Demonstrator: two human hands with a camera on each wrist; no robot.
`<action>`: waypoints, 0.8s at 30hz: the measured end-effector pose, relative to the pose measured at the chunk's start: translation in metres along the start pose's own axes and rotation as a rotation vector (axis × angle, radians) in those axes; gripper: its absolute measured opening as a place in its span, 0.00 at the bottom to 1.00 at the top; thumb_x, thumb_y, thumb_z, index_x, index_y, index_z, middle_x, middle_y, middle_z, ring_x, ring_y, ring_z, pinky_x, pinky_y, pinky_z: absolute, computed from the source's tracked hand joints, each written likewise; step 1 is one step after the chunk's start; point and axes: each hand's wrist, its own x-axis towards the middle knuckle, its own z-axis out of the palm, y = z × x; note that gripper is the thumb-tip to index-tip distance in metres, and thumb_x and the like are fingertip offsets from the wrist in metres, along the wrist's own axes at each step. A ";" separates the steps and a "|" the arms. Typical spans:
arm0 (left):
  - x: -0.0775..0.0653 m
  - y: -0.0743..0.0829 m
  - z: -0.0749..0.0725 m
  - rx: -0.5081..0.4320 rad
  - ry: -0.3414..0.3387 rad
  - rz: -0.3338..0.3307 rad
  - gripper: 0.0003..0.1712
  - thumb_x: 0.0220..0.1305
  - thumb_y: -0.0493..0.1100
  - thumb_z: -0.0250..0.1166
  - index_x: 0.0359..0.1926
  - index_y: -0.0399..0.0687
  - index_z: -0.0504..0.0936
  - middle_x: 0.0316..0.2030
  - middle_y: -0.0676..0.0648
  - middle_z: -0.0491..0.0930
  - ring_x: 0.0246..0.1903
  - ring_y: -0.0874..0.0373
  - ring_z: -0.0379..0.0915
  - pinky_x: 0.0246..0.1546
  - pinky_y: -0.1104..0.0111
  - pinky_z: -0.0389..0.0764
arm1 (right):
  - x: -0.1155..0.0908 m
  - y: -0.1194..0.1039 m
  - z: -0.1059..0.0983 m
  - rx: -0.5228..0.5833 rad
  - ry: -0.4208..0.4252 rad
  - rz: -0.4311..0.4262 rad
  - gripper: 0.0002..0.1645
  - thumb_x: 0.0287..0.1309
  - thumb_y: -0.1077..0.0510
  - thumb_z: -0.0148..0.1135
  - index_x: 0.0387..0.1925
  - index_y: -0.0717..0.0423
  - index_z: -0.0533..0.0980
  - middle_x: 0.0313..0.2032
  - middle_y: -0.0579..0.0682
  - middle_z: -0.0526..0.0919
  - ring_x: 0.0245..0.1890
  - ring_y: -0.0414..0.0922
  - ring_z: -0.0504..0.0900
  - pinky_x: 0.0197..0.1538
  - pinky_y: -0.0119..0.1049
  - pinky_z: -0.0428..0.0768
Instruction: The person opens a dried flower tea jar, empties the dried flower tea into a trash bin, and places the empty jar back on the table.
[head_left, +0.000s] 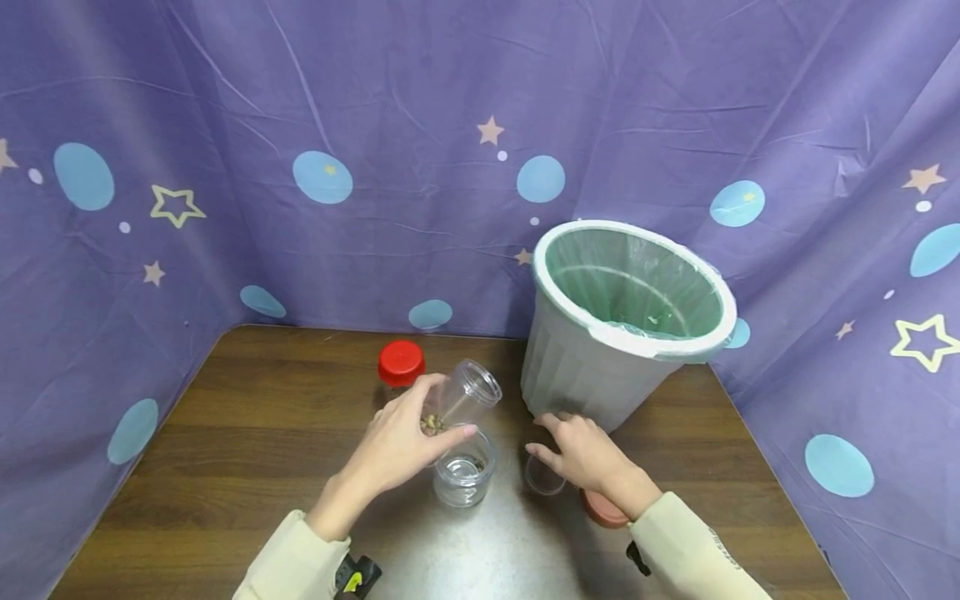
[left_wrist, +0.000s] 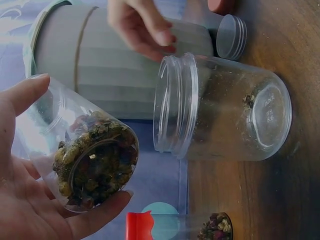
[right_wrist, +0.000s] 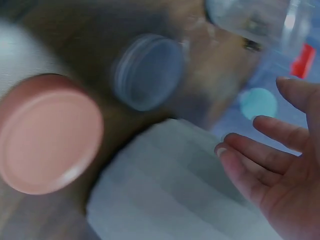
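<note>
My left hand [head_left: 397,442] grips a clear plastic jar [left_wrist: 95,155] around its side. That jar has no lid, leans with its mouth to the right, and holds dried flower buds at its bottom. Just below and beside it, a second clear jar [head_left: 461,483] stands upright and uncovered on the table, with a few dark bits inside. My right hand [head_left: 588,454] hovers with loosely bent fingers and nothing in them. A clear screw lid [right_wrist: 152,75] lies on the table near it. Partly under the right wrist lies a pink lid [head_left: 604,510].
A grey bin [head_left: 592,375] with a clear liner stands at the back right, close behind the right hand. Behind the left hand is a jar with a red lid [head_left: 401,362], containing dried flowers. A purple patterned curtain [head_left: 420,167] hangs around the wooden table [head_left: 247,467].
</note>
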 end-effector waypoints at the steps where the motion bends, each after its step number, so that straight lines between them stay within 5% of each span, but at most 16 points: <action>1: 0.000 0.000 0.000 0.003 0.000 0.000 0.43 0.51 0.69 0.71 0.64 0.60 0.69 0.51 0.52 0.82 0.46 0.57 0.80 0.45 0.56 0.80 | 0.001 -0.002 -0.004 -0.002 0.026 -0.016 0.21 0.60 0.47 0.66 0.48 0.58 0.79 0.40 0.56 0.87 0.39 0.54 0.87 0.41 0.48 0.84; 8: 0.002 0.004 -0.001 0.007 -0.001 0.003 0.42 0.51 0.68 0.70 0.64 0.61 0.69 0.53 0.53 0.81 0.47 0.56 0.80 0.46 0.55 0.79 | 0.005 -0.013 -0.027 0.017 0.129 -0.071 0.16 0.61 0.50 0.66 0.43 0.58 0.81 0.37 0.52 0.88 0.38 0.51 0.88 0.40 0.46 0.85; 24: 0.002 0.002 -0.014 0.011 0.046 0.012 0.43 0.51 0.69 0.70 0.64 0.59 0.69 0.54 0.52 0.81 0.51 0.52 0.80 0.49 0.51 0.78 | 0.000 -0.031 -0.052 -0.048 0.183 -0.087 0.13 0.57 0.49 0.69 0.40 0.52 0.82 0.35 0.47 0.87 0.36 0.48 0.87 0.36 0.45 0.84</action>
